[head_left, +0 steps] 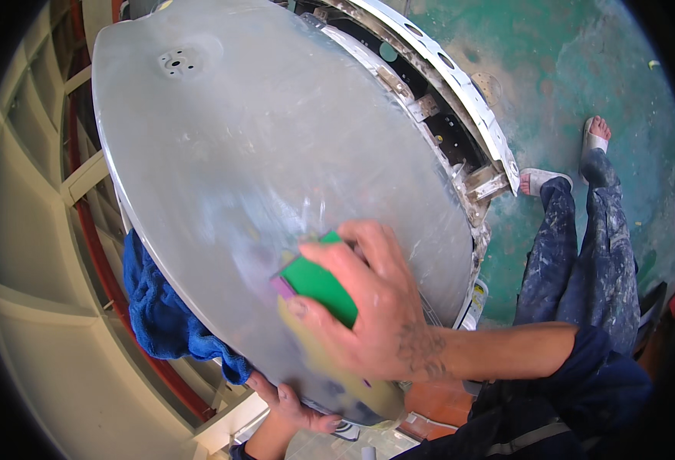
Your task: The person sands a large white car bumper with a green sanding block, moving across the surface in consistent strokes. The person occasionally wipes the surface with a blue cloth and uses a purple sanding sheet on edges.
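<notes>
A large, curved grey car body panel [276,130] fills the middle, with a small ring of holes in its upper left. My right hand [368,299] is closed around a green sanding block [321,287] with a purple edge, pressed against the panel. Yellowish and dark patches of filler or primer [330,356] show on the surface beneath this hand. At the panel's near edge is my left hand [295,406], its fingers spread and touching the rim. A crumpled blue cloth [153,299] hangs along the panel's left edge, close to the left fingertips.
A cream metal frame [38,253] and a red pipe [153,360] run along the left. On the right, a white curved car part [437,69] borders an opening with brackets. Legs in dusty dark trousers [583,253] stand on the green floor [567,61].
</notes>
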A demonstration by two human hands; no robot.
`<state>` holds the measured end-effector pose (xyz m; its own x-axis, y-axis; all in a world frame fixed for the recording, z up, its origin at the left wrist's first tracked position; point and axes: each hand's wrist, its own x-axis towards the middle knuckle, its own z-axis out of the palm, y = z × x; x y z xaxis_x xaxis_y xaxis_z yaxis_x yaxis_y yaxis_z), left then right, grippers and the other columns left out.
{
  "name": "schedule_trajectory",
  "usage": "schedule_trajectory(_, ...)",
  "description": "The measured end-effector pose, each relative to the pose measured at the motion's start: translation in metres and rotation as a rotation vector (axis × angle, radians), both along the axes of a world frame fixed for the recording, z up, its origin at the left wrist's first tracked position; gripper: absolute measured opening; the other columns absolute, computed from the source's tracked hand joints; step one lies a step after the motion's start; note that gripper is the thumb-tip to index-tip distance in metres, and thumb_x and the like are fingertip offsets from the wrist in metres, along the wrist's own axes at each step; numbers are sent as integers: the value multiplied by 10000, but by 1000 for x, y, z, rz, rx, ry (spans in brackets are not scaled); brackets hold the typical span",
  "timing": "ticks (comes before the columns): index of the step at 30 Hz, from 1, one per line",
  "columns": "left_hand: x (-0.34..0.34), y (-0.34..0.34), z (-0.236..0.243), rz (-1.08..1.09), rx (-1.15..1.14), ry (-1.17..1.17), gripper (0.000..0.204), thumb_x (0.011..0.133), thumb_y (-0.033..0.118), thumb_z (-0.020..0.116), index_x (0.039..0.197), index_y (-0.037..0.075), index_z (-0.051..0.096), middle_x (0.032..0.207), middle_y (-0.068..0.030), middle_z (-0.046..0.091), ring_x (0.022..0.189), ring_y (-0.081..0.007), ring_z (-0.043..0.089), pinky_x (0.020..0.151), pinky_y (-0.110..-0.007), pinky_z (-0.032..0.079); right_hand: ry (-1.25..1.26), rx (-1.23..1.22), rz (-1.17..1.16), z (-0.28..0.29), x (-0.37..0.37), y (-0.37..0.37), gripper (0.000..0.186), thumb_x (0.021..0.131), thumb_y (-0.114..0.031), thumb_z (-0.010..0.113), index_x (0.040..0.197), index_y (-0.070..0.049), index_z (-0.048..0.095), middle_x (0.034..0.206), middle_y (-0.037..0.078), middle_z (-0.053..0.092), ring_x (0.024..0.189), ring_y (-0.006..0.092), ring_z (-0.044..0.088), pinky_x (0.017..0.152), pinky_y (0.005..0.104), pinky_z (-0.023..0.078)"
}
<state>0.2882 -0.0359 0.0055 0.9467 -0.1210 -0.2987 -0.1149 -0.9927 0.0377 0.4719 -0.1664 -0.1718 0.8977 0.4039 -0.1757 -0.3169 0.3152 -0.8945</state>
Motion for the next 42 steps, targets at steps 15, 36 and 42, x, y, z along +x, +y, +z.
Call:
schedule_trajectory(15,22,-17,-18,-119,139,-102,814,1079,717,312,1751,293,137,1758,-293,74,1547,-689,144,1194,-839,259,-42,182,-89,-2,4,10,543,842,-136,848,1311,68,667,1231,237,623,1000,389,586,863,468,538)
schedule_trajectory(36,5,-22,-9,63,129,-107,723,1079,698,339,1721,420,159,1750,-302,112,1511,-723,181,1194,-838,264,-35,202,-170,5,3,17,585,815,-164,867,1301,108,689,1299,276,653,975,379,622,851,453,564)
schedule_trajectory(42,6,2,-10,-53,-16,-97,1209,944,781,561,1725,-6,77,1748,-392,-72,1622,-566,86,1297,-696,130,-7,191,-181,24,-11,5,529,837,-178,876,1252,104,707,1202,268,655,972,396,612,830,456,556)
